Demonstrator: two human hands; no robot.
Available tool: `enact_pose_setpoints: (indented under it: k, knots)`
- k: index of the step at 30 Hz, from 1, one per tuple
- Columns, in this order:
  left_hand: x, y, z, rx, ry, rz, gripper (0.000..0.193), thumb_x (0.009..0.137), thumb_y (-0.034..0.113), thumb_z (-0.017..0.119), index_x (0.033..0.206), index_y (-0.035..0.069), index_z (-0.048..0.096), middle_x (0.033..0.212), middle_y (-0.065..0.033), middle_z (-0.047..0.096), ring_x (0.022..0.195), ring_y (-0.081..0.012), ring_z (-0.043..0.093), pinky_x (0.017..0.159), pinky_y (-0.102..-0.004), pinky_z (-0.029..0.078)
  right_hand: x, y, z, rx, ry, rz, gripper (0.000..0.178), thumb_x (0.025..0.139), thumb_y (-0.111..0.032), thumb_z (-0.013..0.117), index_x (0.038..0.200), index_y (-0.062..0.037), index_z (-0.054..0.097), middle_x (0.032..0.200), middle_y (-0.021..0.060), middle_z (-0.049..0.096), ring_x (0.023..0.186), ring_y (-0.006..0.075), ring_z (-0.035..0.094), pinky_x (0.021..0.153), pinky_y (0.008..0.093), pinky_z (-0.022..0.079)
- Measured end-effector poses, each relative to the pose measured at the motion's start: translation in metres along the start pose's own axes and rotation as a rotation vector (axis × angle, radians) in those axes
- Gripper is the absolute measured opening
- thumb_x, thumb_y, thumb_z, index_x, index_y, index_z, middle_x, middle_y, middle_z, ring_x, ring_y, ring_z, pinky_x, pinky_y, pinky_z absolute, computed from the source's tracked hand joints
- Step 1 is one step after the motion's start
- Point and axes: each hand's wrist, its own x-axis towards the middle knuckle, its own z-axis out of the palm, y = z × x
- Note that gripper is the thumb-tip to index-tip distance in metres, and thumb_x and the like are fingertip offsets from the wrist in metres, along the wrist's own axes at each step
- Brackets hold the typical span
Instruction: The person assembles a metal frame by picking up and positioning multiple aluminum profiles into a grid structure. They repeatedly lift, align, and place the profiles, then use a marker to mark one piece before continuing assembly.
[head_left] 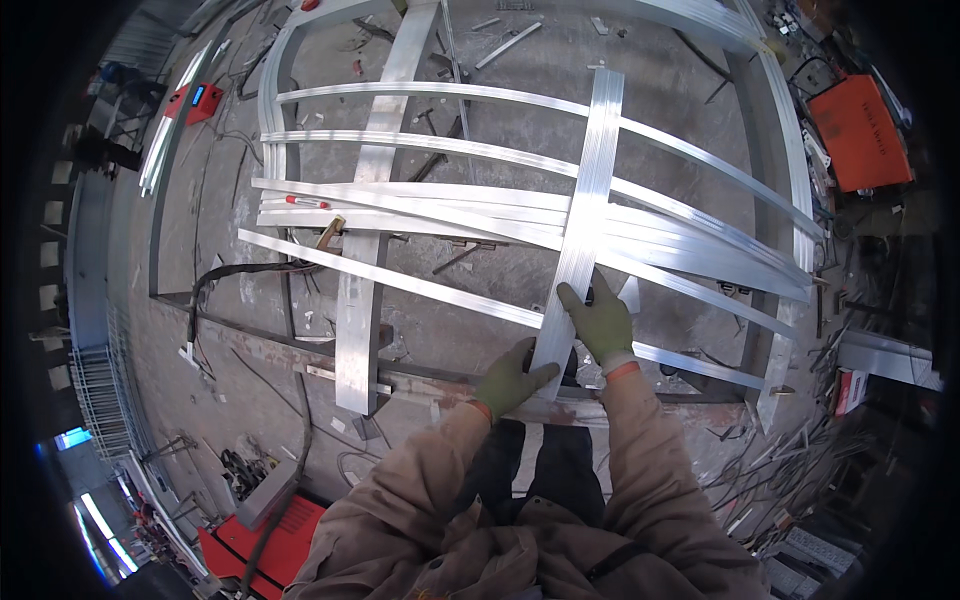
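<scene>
A wide ribbed aluminium profile [590, 190] points away from my body, lying across several thinner aluminium strips [430, 212]. In a green glove, my left hand [513, 382] is closed round its near end, thumb on the top face. Further along, my right hand [600, 322], gloved too, grips the right edge with its thumb on top; the fingers underneath are hidden. A red and white marker [307, 202] rests on the strips to the left. Near it a welding torch [330, 233] with a dark cable lies at the strips' edge.
A steel frame with a rusty front beam [440, 385] supports the work. A wide metal bar [358, 345] crosses under the strips at left. Red machines stand at lower left [262, 545] and upper left [203, 103]; an orange case [858, 132] is at right. Scraps and cables litter the floor.
</scene>
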Motion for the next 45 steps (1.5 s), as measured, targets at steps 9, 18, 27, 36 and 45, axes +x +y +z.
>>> enact_pose_setpoints:
  k: [9, 18, 27, 36, 45]
  knots:
    - [-0.09, -0.082, -0.046, 0.081, 0.363, 0.074, 0.072, 0.112, 0.053, 0.078, 0.152, -0.006, 0.072, 0.136, -0.0282, 0.084, 0.127, -0.0385, 0.082, 0.109, -0.0465, 0.063, -0.054, 0.018, -0.004, -0.177, 0.134, -0.075, 0.089, 0.107, -0.068, 0.073, 0.165, -0.0001, 0.065, 0.154, 0.0294, 0.076, 0.144, 0.0479, 0.072, 0.122, 0.0532, 0.056]
    - [-0.363, -0.302, -0.125, 0.184, 0.493, -0.384, 0.075, 0.108, 0.055, 0.082, 0.151, -0.007, 0.074, 0.143, -0.0244, 0.083, 0.133, -0.0346, 0.08, 0.115, -0.0436, 0.06, -0.222, 0.033, -0.038, -0.236, 0.239, -0.305, 0.068, 0.11, -0.05, 0.079, 0.154, 0.0012, 0.072, 0.144, 0.0286, 0.08, 0.134, 0.0477, 0.076, 0.115, 0.0557, 0.059]
    - [-0.557, -0.46, 0.005, -0.183, 0.657, -0.817, 0.068, 0.101, 0.063, 0.084, 0.131, 0.003, 0.086, 0.122, -0.0228, 0.089, 0.116, -0.0359, 0.084, 0.103, -0.0496, 0.064, -0.353, 0.097, -0.026, -0.401, -0.277, -0.137, 0.07, 0.11, -0.06, 0.072, 0.147, -0.001, 0.078, 0.138, 0.0263, 0.084, 0.129, 0.0459, 0.08, 0.112, 0.0528, 0.061]
    - [-0.592, -0.429, 0.175, -0.344, 0.861, -0.696, 0.074, 0.102, 0.065, 0.081, 0.142, 0.003, 0.083, 0.129, -0.0222, 0.087, 0.125, -0.0387, 0.082, 0.108, -0.0474, 0.062, -0.312, 0.106, 0.024, -0.649, -0.658, -0.347, 0.072, 0.109, -0.063, 0.071, 0.145, -0.0011, 0.081, 0.131, 0.0279, 0.085, 0.126, 0.0461, 0.081, 0.108, 0.0524, 0.063]
    - [-0.655, -0.456, 0.259, -0.619, 1.065, -0.8, 0.068, 0.102, 0.061, 0.081, 0.135, 0.002, 0.086, 0.122, -0.0251, 0.088, 0.115, -0.0411, 0.084, 0.103, -0.0516, 0.063, -0.324, -0.015, 0.147, -0.878, -0.866, -0.619, 0.067, 0.111, -0.063, 0.069, 0.145, -0.0063, 0.081, 0.136, 0.0237, 0.086, 0.128, 0.0425, 0.082, 0.109, 0.0516, 0.063]
